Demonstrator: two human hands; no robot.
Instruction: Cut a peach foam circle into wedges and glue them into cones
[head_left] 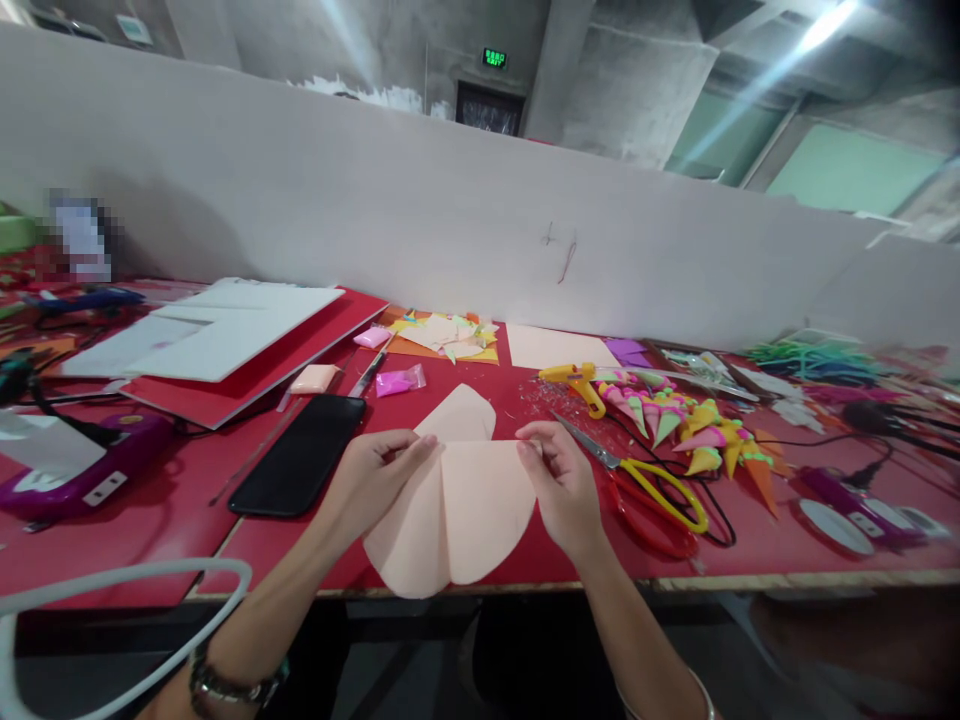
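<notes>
Presumably light and easily creased, the paper [489,512] — left hand [381,468] pinching it at ten o'clock, right hand [564,486] pinching it at two — wants gentle edge holds.

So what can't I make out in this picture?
All in the head view:
Peach paper: parts of its edge are covered by the left hand and the right hand.
White loop, lower left: cut off by the left edge.
Whatever lies behind the pixelated patch, far left: blurred out.
Small sign, top left: wording too small and blurred to read.
</notes>
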